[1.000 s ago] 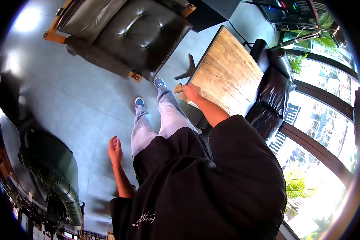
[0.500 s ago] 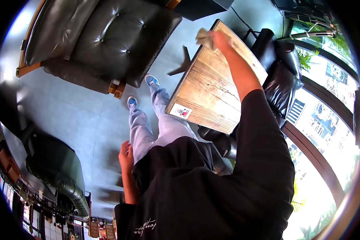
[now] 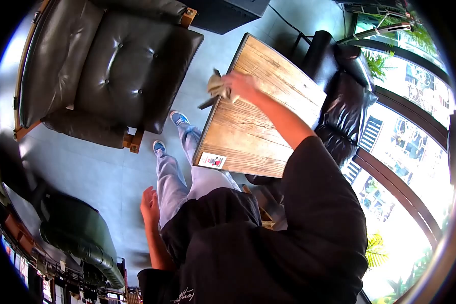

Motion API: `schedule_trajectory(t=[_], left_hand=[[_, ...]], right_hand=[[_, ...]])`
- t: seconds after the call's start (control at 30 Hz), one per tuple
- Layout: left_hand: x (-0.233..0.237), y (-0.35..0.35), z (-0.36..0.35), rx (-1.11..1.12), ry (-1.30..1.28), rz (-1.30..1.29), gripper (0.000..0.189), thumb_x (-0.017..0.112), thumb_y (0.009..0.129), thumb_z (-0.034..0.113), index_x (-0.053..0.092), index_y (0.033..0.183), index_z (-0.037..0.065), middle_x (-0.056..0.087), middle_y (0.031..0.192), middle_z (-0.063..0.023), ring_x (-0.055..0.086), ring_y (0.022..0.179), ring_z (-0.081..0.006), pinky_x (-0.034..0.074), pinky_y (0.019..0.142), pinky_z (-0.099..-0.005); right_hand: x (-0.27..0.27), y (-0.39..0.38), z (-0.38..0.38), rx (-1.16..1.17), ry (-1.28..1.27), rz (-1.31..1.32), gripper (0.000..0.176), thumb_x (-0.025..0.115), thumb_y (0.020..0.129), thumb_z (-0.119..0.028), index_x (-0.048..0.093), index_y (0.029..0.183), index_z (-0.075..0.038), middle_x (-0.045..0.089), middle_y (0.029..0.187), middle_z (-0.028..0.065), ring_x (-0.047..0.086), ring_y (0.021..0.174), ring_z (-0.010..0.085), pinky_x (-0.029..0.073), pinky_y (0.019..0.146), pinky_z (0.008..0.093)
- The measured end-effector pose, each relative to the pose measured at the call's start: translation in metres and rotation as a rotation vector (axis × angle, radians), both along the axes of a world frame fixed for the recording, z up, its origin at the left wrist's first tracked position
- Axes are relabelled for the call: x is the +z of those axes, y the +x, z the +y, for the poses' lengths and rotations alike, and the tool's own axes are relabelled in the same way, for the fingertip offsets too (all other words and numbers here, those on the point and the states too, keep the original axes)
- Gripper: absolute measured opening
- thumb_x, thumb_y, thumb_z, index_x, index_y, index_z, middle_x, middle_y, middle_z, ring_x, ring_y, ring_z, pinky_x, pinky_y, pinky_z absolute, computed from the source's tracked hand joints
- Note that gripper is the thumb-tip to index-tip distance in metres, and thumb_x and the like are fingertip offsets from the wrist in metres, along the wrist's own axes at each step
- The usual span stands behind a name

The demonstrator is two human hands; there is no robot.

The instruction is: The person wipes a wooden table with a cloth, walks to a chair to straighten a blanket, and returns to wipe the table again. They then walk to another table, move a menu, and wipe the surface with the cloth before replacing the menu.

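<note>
My right hand (image 3: 241, 86) is closed on a crumpled brown cloth (image 3: 221, 87) at the left edge of the wooden table (image 3: 273, 109). Part of the cloth hangs past that edge, and motion smears the fingers a little. On the near left corner of the tabletop lies a small white card with a red and dark picture (image 3: 213, 160). My left hand (image 3: 148, 205) hangs low beside my thigh, away from the table. Its fingers are loosely bent and apart, with nothing seen in them.
A dark brown leather armchair (image 3: 131, 66) stands left of the table, beyond my shoes. Black leather seating (image 3: 339, 111) is against the table's right side, by the windows. A dark green chair (image 3: 76, 223) is at lower left. A black box (image 3: 225, 15) stands at the back.
My right hand has swept the cloth from the table's far end nearer to me along its left edge. The whole view has shifted slightly. The left hand still hangs at my side.
</note>
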State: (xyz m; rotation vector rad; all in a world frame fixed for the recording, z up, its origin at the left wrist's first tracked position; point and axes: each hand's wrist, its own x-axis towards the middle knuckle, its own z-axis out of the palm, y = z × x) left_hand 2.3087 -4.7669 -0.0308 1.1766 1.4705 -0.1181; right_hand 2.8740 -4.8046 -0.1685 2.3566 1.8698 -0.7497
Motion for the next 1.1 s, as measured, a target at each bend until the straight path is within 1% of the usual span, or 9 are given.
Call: schedule_trajectory(t=[0.1,0.37,0.5,0.6,0.63,0.77,0.93,1.03,1.1], left_hand=[[-0.007,-0.013,-0.010,-0.030,-0.001,0.058,0.028,0.056,0.100,0.007,0.058,0.127,0.002,0.067,0.115,-0.0140,0.065,0.109,-0.0217,0.052,0.091,-0.0326],[-0.017,-0.071,-0.033,-0.168,0.019,0.250,0.029,0.060,0.096,0.011,0.061,0.124,0.003,0.070,0.107,-0.0162,0.068,0.100,-0.0237,0.054,0.087,-0.0338],[0.007,-0.030,-0.011,-0.094,-0.040,0.286,0.030,0.061,0.096,0.015,0.062,0.125,0.005,0.070,0.107,-0.0164,0.068,0.100,-0.0234,0.054,0.086,-0.0338],[0.001,-0.016,0.000,-0.068,0.070,0.106,0.030,0.059,0.098,0.015,0.060,0.125,0.002,0.069,0.112,-0.0151,0.066,0.105,-0.0212,0.052,0.091,-0.0319],[0.004,-0.004,0.007,-0.031,0.104,0.026,0.029,0.059,0.099,0.014,0.059,0.126,0.001,0.069,0.114,-0.0145,0.066,0.107,-0.0207,0.051,0.093,-0.0316],[0.065,0.073,0.059,0.153,0.193,-0.348,0.029,0.056,0.102,0.013,0.057,0.127,-0.004,0.066,0.120,-0.0129,0.063,0.113,-0.0192,0.048,0.098,-0.0307],[0.216,0.096,0.100,0.118,0.532,-0.664,0.027,0.054,0.102,0.009,0.058,0.127,-0.002,0.066,0.119,-0.0118,0.063,0.113,-0.0186,0.048,0.099,-0.0310],[0.300,0.026,0.105,0.074,0.901,-0.556,0.023,0.054,0.098,0.002,0.063,0.119,0.000,0.069,0.115,-0.0110,0.064,0.112,-0.0210,0.049,0.095,-0.0325],[0.353,-0.049,0.102,0.052,1.296,-0.435,0.023,0.056,0.095,0.002,0.065,0.116,0.001,0.070,0.114,-0.0117,0.064,0.111,-0.0218,0.049,0.093,-0.0334]], right_hand=[[-0.026,0.075,0.012,-0.207,0.028,-0.040,0.036,0.053,0.097,-0.023,0.063,0.131,-0.028,0.064,0.125,-0.0094,0.064,0.110,0.0111,0.053,0.089,0.0208],[-0.051,0.176,-0.094,-1.079,0.069,-0.169,0.051,0.057,0.095,-0.043,0.052,0.139,-0.018,0.066,0.120,0.0206,0.061,0.111,0.0444,0.047,0.095,0.0518],[-0.070,0.152,-0.277,-0.542,-0.828,-0.473,0.068,0.059,0.090,-0.049,0.053,0.140,-0.004,0.047,0.149,0.0178,0.051,0.131,0.0344,0.039,0.111,0.0478],[-0.147,0.117,-0.459,-0.535,-0.843,-0.339,0.067,0.059,0.083,-0.062,0.073,0.112,-0.003,0.069,0.118,0.0199,0.065,0.112,0.0347,0.047,0.100,0.0464],[-0.100,0.090,-0.440,-0.324,-1.011,-0.169,0.059,0.059,0.084,-0.057,0.075,0.103,-0.004,0.071,0.113,0.0188,0.067,0.106,0.0349,0.050,0.091,0.0482],[-0.070,-0.007,-0.428,-1.514,-0.030,0.292,0.055,0.066,0.085,-0.026,0.038,0.128,-0.003,0.059,0.112,0.0204,0.062,0.095,0.0272,0.052,0.081,0.0434],[-0.070,-0.080,-0.314,-1.065,0.244,0.256,0.041,0.068,0.091,-0.019,0.047,0.124,-0.006,0.062,0.105,0.0115,0.065,0.086,0.0185,0.055,0.073,0.0334],[0.001,-0.150,-0.190,-1.050,0.388,0.964,0.037,0.066,0.092,-0.013,0.049,0.124,-0.005,0.064,0.104,0.0108,0.067,0.084,0.0176,0.056,0.074,0.0316],[0.003,-0.177,-0.128,-0.751,0.342,0.822,0.038,0.069,0.091,-0.017,0.053,0.122,-0.003,0.066,0.101,0.0094,0.068,0.086,0.0168,0.056,0.075,0.0321]])
